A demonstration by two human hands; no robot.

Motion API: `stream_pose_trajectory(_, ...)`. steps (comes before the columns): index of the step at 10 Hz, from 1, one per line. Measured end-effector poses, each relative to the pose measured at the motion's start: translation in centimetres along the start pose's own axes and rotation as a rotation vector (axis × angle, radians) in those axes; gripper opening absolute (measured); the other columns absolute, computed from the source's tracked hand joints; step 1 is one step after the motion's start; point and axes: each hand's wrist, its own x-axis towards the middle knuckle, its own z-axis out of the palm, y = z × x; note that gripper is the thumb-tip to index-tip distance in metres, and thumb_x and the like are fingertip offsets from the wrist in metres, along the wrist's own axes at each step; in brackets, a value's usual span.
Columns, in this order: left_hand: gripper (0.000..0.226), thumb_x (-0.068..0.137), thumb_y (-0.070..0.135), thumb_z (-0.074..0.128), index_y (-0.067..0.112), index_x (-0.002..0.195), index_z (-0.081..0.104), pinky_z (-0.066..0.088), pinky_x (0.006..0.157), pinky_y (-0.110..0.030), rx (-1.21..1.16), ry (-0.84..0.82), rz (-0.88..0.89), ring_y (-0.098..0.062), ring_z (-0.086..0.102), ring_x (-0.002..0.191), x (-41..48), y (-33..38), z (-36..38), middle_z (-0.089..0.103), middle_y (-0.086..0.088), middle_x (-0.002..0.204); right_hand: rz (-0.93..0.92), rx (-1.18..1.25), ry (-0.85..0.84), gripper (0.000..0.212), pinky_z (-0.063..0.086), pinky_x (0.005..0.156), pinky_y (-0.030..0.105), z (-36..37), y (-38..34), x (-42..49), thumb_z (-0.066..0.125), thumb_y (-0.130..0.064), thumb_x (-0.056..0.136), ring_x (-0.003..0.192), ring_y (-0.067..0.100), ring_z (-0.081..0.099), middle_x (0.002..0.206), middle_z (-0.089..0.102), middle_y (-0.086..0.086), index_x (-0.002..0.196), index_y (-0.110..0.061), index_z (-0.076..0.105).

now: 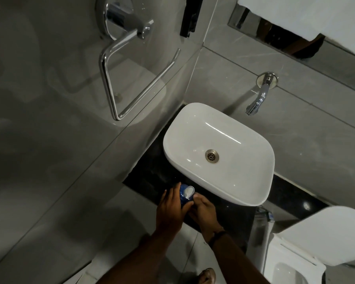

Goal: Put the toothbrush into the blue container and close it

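The blue container [184, 196] stands upright on the black counter [152, 177], just left of the sink's front corner. A white piece [188, 190], lid or cap, sits tilted at its top. My left hand [171, 208] wraps around the container's left side. My right hand [203, 211] touches its lower right side, fingers curled against it. The toothbrush is not visible; I cannot tell whether it is inside the container.
A white basin [219, 152] sits on the counter with a chrome tap [258, 99] above it. A chrome towel bar [119, 78] hangs on the left wall. A toilet with raised lid [326, 238] stands at the right. A sandalled foot [207, 276] shows below.
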Motion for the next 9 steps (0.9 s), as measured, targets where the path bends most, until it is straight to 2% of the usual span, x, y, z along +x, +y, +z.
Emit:
stream_pose_trajectory(1,0.075,0.090,0.058,0.058,0.005,0.142,0.053,0.051,0.105,-0.049,-0.016,-0.009,-0.043,-0.035,0.062,0.125,1.6,-1.0,-1.2,0.063,-0.015,0.140,-0.006,-0.007,-0.015,0.034,0.058,0.104,0.045,2.2,-1.1,0.6,0.050,-0.021,0.108,0.118,0.029,0.070,0.129,0.072,0.016,0.136,-0.008,0.065)
stream_pose_trajectory(2,0.078,0.091,0.052,0.065,0.013,0.153,0.037,0.044,0.110,-0.047,-0.031,-0.070,-0.152,-0.035,0.048,0.139,3.5,-2.4,-2.9,0.051,-0.013,0.153,0.001,-0.020,-0.036,0.031,0.059,0.081,0.030,5.3,-2.4,1.2,0.054,-0.021,0.107,0.091,0.015,0.070,0.108,0.075,0.008,0.131,-0.007,0.068)
stream_pose_trajectory(3,0.077,0.092,0.049,0.064,0.017,0.155,0.034,0.048,0.101,-0.047,-0.061,-0.048,-0.212,-0.035,0.053,0.134,4.9,-4.1,-4.6,0.051,-0.013,0.152,0.002,-0.067,-0.058,0.032,0.056,0.073,0.025,8.3,-3.0,2.1,0.055,-0.021,0.106,0.079,0.011,0.065,0.103,0.070,0.011,0.130,-0.005,0.068)
stream_pose_trajectory(4,0.076,0.092,0.047,0.066,0.019,0.155,0.034,0.049,0.099,-0.045,-0.065,-0.021,-0.240,-0.034,0.055,0.132,6.1,-5.3,-5.9,0.051,-0.012,0.151,-0.001,-0.083,-0.069,0.033,0.053,0.069,0.024,10.8,-3.2,2.8,0.056,-0.021,0.106,0.073,0.010,0.062,0.101,0.067,0.013,0.131,-0.002,0.067)
stream_pose_trajectory(6,0.074,0.094,0.046,0.064,0.020,0.155,0.033,0.048,0.104,-0.042,-0.131,-0.003,-0.280,-0.027,0.051,0.137,6.5,-7.2,-6.8,0.048,-0.007,0.155,0.026,-0.045,-0.088,0.035,0.053,0.068,0.026,13.3,-3.0,3.2,0.056,-0.015,0.106,0.073,0.015,0.061,0.094,0.068,0.013,0.135,0.004,0.063)
stream_pose_trajectory(7,0.073,0.093,0.045,0.066,0.020,0.154,0.035,0.047,0.102,-0.040,-0.127,0.035,-0.290,-0.025,0.052,0.136,6.5,-7.6,-6.2,0.050,-0.006,0.154,0.005,0.041,-0.082,0.036,0.052,0.071,0.030,13.5,-2.4,3.7,0.055,-0.009,0.106,0.084,0.025,0.059,0.105,0.063,0.021,0.137,0.011,0.059)
stream_pose_trajectory(8,0.074,0.092,0.046,0.066,0.023,0.155,0.033,0.047,0.102,-0.039,-0.124,0.042,-0.297,-0.024,0.052,0.136,6.4,-7.4,-6.4,0.049,-0.003,0.154,-0.005,0.045,-0.111,0.037,0.052,0.070,0.031,13.4,-2.2,3.5,0.054,-0.009,0.106,0.077,0.024,0.057,0.104,0.060,0.021,0.136,0.013,0.058)
stream_pose_trajectory(9,0.081,0.091,0.049,0.067,0.026,0.157,0.026,0.045,0.105,-0.041,-0.128,0.056,-0.293,-0.025,0.048,0.139,6.5,-7.4,-6.2,0.045,-0.003,0.157,0.018,0.016,-0.118,0.039,0.055,0.075,0.034,13.4,-2.1,3.5,0.056,-0.016,0.107,0.081,0.023,0.063,0.109,0.065,0.018,0.141,0.001,0.057)
